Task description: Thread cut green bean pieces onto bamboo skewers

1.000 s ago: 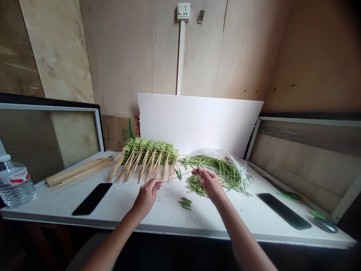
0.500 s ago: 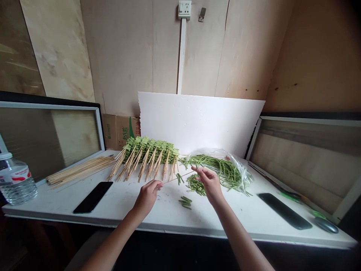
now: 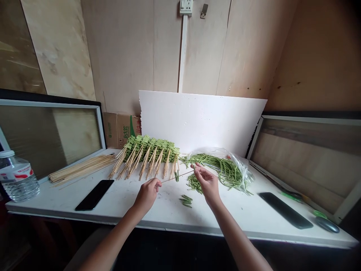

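Observation:
A thin bamboo skewer [image 3: 185,174] slants up to the right, its lower end pinched in my left hand [image 3: 147,192]. Short green bean pieces [image 3: 176,175] are threaded on its middle. At the skewer's other end, the closed fingers of my right hand [image 3: 208,183] hold a green bean piece [image 3: 193,166]; whether the tip has pierced it I cannot tell. Under and beside that hand lies a heap of cut bean pieces [image 3: 194,184]. A smaller group of cut pieces [image 3: 186,200] is nearer the front edge.
Filled bean skewers [image 3: 152,147] are stacked at the back, left of long beans [image 3: 225,169] in a plastic bag. Bare skewers [image 3: 81,168], a phone [image 3: 94,195] and a water bottle [image 3: 18,177] lie left. A dark flat object [image 3: 285,210] and a mouse [image 3: 326,224] lie right.
The threaded bean pieces now sit slightly further left and more upright. My right hand has shifted slightly left at the skewer's end. The view has tilted a little.

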{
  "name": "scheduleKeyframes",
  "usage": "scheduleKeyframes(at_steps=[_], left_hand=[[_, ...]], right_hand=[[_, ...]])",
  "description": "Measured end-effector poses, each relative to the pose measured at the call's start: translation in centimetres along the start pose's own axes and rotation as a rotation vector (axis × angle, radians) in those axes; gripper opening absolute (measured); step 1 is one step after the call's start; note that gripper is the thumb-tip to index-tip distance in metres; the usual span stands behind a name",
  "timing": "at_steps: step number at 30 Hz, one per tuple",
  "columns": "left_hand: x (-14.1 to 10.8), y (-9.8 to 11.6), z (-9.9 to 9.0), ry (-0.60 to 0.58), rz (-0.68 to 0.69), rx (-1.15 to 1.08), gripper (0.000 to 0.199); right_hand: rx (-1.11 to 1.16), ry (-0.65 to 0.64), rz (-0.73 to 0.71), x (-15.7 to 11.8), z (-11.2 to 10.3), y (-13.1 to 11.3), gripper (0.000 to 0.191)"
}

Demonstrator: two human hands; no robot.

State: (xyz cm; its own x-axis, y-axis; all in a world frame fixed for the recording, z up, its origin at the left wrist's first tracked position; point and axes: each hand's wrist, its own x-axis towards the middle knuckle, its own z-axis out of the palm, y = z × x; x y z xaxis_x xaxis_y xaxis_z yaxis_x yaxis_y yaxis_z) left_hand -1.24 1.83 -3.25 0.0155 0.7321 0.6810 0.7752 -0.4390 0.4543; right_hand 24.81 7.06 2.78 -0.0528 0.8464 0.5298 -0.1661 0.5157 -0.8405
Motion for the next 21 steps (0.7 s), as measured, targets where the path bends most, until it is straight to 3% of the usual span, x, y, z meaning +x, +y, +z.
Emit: scheduleKeyframes(at_steps=[8, 13, 21], left_hand=[[0.2, 0.3, -0.2, -0.054, -0.038, -0.046, 0.029], [0.6, 1.0, -0.2, 0.016, -0.015, -0.131, 0.015], [0.3, 0.2, -0.1, 0.069, -0.032, -0.113, 0.019]], right_hand=[[-0.054, 0.026, -0.016, 0.2, 0.0, 0.6, 0.018], [0.017, 0.078, 0.079, 0.5, -0.5, 0.5, 0.025], [0.047, 0.036, 0.074, 0.0, 0.2, 1.0, 0.022]])
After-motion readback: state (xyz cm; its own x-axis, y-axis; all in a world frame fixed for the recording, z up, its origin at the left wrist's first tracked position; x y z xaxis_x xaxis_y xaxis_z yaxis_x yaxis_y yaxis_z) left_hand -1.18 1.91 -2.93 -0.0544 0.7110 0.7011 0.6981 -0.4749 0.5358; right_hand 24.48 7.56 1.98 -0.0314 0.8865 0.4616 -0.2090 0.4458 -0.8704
